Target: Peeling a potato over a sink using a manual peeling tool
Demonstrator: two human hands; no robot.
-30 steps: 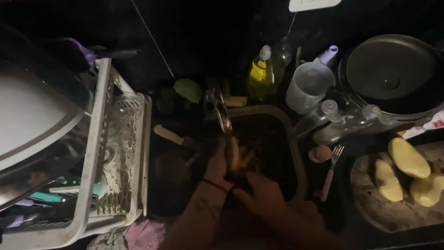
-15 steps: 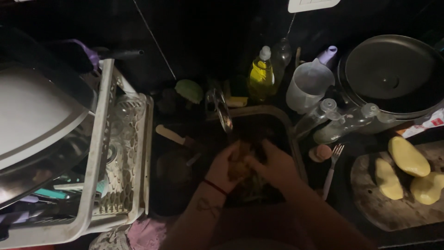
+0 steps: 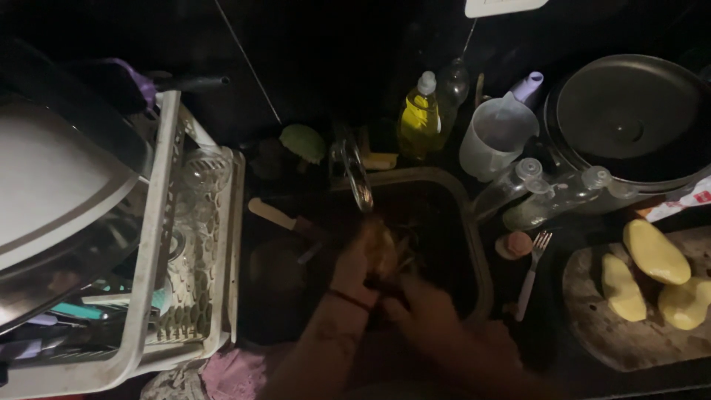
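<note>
Sink (image 3: 474, 244): dark rectangular basin with a pale rounded rim, set in the middle of the counter; its bottom is lost in shadow.
Left hand (image 3: 363, 259): over the basin, fingers curled round a potato (image 3: 381, 241), a yellowish rounded lump only partly visible.
Right hand (image 3: 422, 307): just below and right of the left hand, touching it; whether it grips anything cannot be told in the dark blur.
Tap (image 3: 355, 174): shiny metal spout at the sink's rear edge, directly above the hands.
Peeled potatoes (image 3: 652, 252): three smooth pale-yellow pieces on a round wooden board (image 3: 607, 341) at the counter's right edge; the board is cut off by the frame.
Fork (image 3: 533, 270): metal, lying between sink and board.
Soap bottle (image 3: 416, 118): yellow, translucent plastic, behind the sink.
Measuring jug (image 3: 492, 137): cloudy plastic, right of the bottle.
Pan (image 3: 629, 118): dark, round, at the rear right corner.
Drying rack (image 3: 159, 244): white plastic lattice on the left, holding a large pale lid; contents below are indistinct.
</note>
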